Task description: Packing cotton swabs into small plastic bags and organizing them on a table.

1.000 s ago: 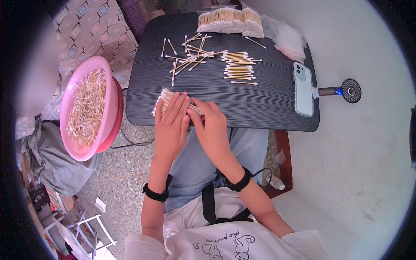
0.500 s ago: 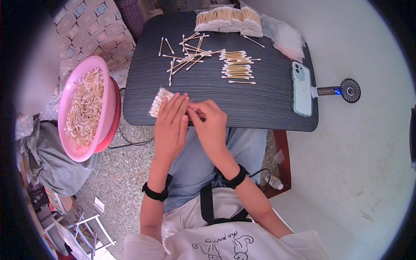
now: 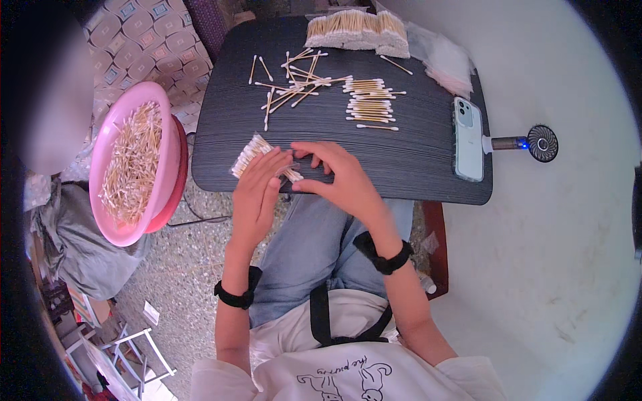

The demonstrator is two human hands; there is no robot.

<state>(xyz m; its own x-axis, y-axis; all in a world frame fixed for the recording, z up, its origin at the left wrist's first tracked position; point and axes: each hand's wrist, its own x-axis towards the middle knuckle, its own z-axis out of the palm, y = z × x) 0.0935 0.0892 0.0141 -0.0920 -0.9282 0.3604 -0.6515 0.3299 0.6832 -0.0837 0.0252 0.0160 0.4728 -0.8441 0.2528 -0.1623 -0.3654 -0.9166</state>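
A clear plastic packet of cotton swabs [image 3: 249, 155] lies slanted near the front left edge of the dark table. Across it rests my left hand [image 3: 257, 190], flat with fingers stretched out, hiding the packet's middle. My right hand [image 3: 344, 179] is open beside the packet's right end, thumb and fingers apart around it; fingertips are close to the plastic, and whether they touch it I cannot tell. Beyond my hands are loose cotton swabs [image 3: 301, 83] in a jumble and, to their right, a neater row of swabs [image 3: 370, 100].
The dark table [image 3: 414, 160] carries a large stack of swabs [image 3: 358, 32] and clear plastic bags [image 3: 445, 63] at the back. A phone [image 3: 468, 140] lies at the right edge, beside a small fan [image 3: 542, 143]. Left of the table stands a pink basin [image 3: 99, 194] full of swabs.
My right hand has opened from a pinch at the packet's end and shifted right, uncovering that end. My left hand has stayed on the packet, moving only slightly.
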